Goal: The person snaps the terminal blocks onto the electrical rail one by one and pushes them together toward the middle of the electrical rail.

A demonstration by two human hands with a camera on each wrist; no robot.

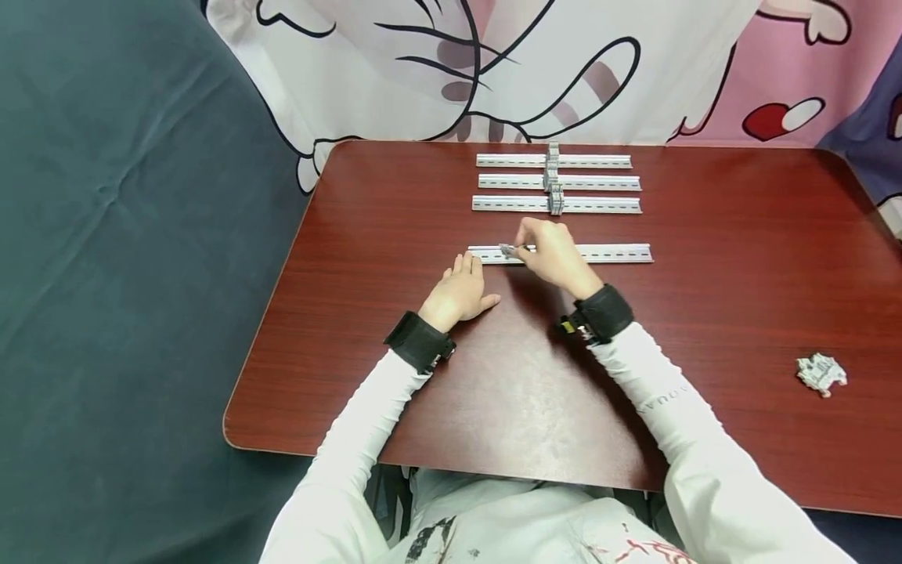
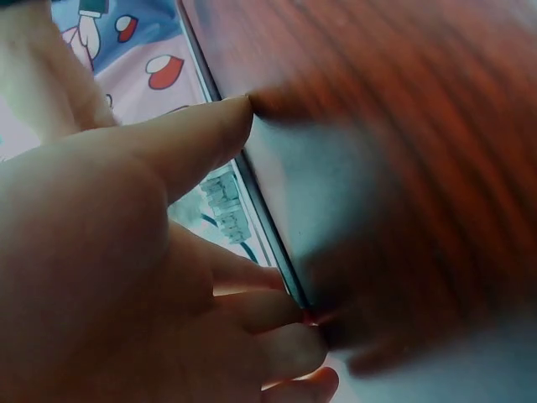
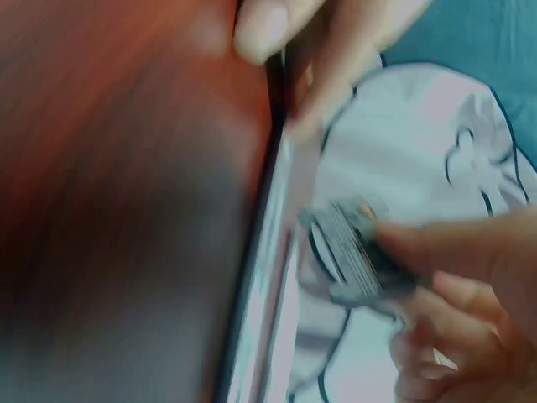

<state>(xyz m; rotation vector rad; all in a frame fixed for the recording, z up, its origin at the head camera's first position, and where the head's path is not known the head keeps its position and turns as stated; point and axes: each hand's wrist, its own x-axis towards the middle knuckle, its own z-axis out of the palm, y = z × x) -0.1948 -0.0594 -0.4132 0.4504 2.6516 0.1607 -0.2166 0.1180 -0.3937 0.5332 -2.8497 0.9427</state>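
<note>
A slotted metal DIN rail (image 1: 616, 253) lies crosswise on the table in front of the person. At its left end rests the left hand (image 1: 458, 296), its fingers extended to the rail and its thumb spread out to the side. Between thumb and fingers the right hand (image 1: 553, 252) pinches a small grey terminal block piece (image 3: 348, 248), which shows thin layers in the right wrist view. This piece is over the left part of the rail; whether it touches the rail cannot be told. The right hand covers the rail's middle.
Behind lie three more DIN rails (image 1: 599, 205), parallel, each bearing grey terminal blocks (image 1: 553, 180) near its middle. A loose cluster of grey pieces (image 1: 821, 373) sits on the brown table (image 1: 740, 298) at the right. A printed curtain (image 1: 338, 86) hangs along the table's far edge.
</note>
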